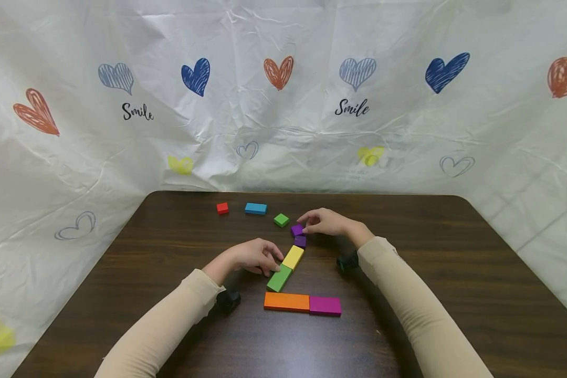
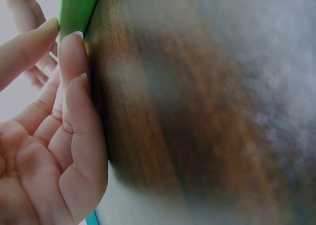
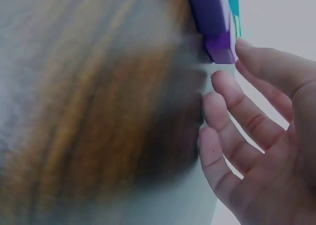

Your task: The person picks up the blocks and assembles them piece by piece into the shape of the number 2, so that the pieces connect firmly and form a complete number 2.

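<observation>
My left hand [image 1: 255, 256] rests at the left side of the green block [image 1: 279, 278], its thumb touching the upper end. Its index fingertip lies beside the yellow block [image 1: 293, 258]. Loosely bent, its other fingers lie low by the tabletop in the left wrist view. My right hand [image 1: 327, 222] pinches a small purple block [image 1: 296, 230] between thumb and index finger; the other fingers spread apart in the right wrist view. A darker purple block [image 1: 300, 241] sits between that one and the yellow block. Together these blocks form a slanting row.
Nearer me, an orange block [image 1: 286, 302] and a magenta block [image 1: 325, 305] lie end to end. Toward the far edge are a red block [image 1: 222, 208], a blue block [image 1: 256, 208] and a small green block [image 1: 281, 220]. A printed white curtain [image 1: 283, 126] hangs behind the dark wooden table [image 1: 430, 262].
</observation>
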Demonstrator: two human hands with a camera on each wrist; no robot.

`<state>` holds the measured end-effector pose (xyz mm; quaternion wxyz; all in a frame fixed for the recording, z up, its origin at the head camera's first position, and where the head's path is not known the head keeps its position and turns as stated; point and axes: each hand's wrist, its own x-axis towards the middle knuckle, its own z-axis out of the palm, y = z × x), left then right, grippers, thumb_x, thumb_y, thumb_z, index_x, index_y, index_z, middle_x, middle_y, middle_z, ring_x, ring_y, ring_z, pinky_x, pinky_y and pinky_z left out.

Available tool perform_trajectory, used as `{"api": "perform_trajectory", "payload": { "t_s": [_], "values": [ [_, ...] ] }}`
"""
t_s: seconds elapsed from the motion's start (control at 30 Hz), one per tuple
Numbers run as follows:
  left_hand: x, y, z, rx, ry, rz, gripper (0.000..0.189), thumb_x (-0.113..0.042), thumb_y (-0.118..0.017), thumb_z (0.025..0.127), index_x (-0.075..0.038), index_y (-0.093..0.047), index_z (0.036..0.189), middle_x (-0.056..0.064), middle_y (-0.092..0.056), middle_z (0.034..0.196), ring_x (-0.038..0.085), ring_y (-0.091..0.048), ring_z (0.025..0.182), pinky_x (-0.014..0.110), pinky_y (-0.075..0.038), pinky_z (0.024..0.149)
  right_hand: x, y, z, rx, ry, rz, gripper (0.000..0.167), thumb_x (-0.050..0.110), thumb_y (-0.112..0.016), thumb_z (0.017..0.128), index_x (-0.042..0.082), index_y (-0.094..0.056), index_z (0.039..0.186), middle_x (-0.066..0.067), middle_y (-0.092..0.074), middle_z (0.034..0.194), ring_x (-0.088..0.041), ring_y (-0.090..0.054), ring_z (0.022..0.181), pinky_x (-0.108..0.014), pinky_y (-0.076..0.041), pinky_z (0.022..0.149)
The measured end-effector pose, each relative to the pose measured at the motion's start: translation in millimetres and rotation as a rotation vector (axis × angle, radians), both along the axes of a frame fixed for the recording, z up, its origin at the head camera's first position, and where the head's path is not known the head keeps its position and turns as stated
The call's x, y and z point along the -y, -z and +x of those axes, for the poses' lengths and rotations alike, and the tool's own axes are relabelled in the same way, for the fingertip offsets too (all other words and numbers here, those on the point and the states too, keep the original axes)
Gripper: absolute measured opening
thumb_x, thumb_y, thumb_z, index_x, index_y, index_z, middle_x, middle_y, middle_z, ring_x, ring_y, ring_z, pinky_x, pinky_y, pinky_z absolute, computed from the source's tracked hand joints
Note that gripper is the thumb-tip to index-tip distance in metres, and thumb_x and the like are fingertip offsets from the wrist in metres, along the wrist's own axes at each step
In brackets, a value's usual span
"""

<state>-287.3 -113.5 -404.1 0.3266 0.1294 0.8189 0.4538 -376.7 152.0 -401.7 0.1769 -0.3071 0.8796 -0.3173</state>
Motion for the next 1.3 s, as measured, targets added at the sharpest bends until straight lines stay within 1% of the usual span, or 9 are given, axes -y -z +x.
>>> {"api": "perform_trajectory", "payload": {
  "t_s": [0.17,0.3,0.53,0.7,0.83,0.97,1.07,1.17,1.3],
  "values": [
    [0.5,0.0,0.5,-0.007,0.001,-0.001,0.025,-0.010,-0.075,0.093,-0.004,-0.068,0.116,0.000,-0.067,0.077,0.013,-0.061,0.067,0.024,-0.049,0.061,2,-6.9,-4.0,-0.033,0.028,0.006,0.036,0.015,-0.062,0.103,0.003,-0.063,0.136,-0.009,-0.068,0.111,-0.023,-0.061,0.096,-0.041,-0.049,0.087],
    [2.6,0.2,2.1,-0.004,-0.002,0.010,0.024,-0.010,-0.075,0.093,-0.003,-0.068,0.116,0.001,-0.068,0.077,0.013,-0.061,0.066,0.024,-0.049,0.061,10,-11.0,-10.9,-0.050,0.047,0.007,0.034,0.014,-0.062,0.103,0.004,-0.064,0.136,-0.008,-0.069,0.111,-0.024,-0.063,0.099,-0.043,-0.051,0.090],
    [5.1,2.8,2.2,-0.008,0.007,0.017,0.023,-0.010,-0.074,0.094,-0.004,-0.068,0.115,0.000,-0.069,0.076,0.013,-0.062,0.066,0.024,-0.049,0.060,27,-15.9,-19.3,-0.106,0.005,0.066,0.030,0.013,-0.064,0.103,0.005,-0.067,0.131,-0.010,-0.068,0.111,-0.026,-0.063,0.104,-0.044,-0.051,0.093],
    [5.2,2.4,1.2,-0.011,0.017,0.018,0.024,-0.011,-0.074,0.094,-0.004,-0.068,0.116,0.000,-0.069,0.077,0.013,-0.062,0.066,0.025,-0.049,0.061,35,-14.7,-28.1,-0.099,-0.029,0.089,0.030,0.011,-0.065,0.101,0.006,-0.068,0.131,-0.007,-0.068,0.107,-0.022,-0.063,0.098,-0.041,-0.051,0.090],
    [4.3,4.1,-1.2,-0.016,0.023,0.026,0.024,-0.010,-0.074,0.094,-0.004,-0.068,0.116,0.000,-0.069,0.077,0.013,-0.061,0.066,0.025,-0.049,0.061,39,-14.0,-33.7,-0.075,-0.037,0.089,0.031,0.010,-0.065,0.101,0.006,-0.067,0.132,-0.008,-0.069,0.106,-0.022,-0.063,0.095,-0.039,-0.051,0.088],
    [3.3,5.9,-1.9,-0.011,0.030,0.030,0.023,-0.010,-0.074,0.094,-0.004,-0.068,0.116,0.000,-0.069,0.076,0.012,-0.061,0.065,0.024,-0.049,0.060,43,-10.7,-37.7,-0.026,-0.053,0.086,0.034,0.009,-0.065,0.101,0.004,-0.065,0.135,-0.010,-0.067,0.106,-0.021,-0.060,0.091,-0.036,-0.050,0.083],
    [2.4,6.2,-1.5,-0.003,0.039,0.028,0.023,-0.010,-0.074,0.094,-0.004,-0.068,0.116,0.000,-0.069,0.076,0.012,-0.061,0.066,0.024,-0.050,0.061,45,-8.3,-38.5,0.008,-0.060,0.105,0.038,0.009,-0.065,0.101,0.004,-0.062,0.139,-0.010,-0.066,0.108,-0.020,-0.059,0.092,-0.034,-0.048,0.081],
    [1.9,4.4,-1.0,-0.004,0.040,0.020,0.024,-0.010,-0.074,0.094,-0.004,-0.068,0.116,0.001,-0.068,0.077,0.013,-0.061,0.066,0.025,-0.050,0.061,47,-7.6,-38.9,0.010,-0.060,0.126,0.041,0.010,-0.065,0.101,0.006,-0.059,0.142,-0.011,-0.065,0.111,-0.021,-0.059,0.094,-0.035,-0.048,0.082],
    [2.7,2.4,-1.9,-0.009,0.035,0.010,0.023,-0.010,-0.073,0.095,-0.004,-0.068,0.116,0.001,-0.068,0.076,0.013,-0.061,0.066,0.025,-0.049,0.060,50,-8.0,-41.3,-0.012,-0.058,0.140,0.042,0.012,-0.065,0.102,0.007,-0.059,0.143,-0.013,-0.066,0.114,-0.024,-0.060,0.097,-0.037,-0.049,0.084]
  ]
}}
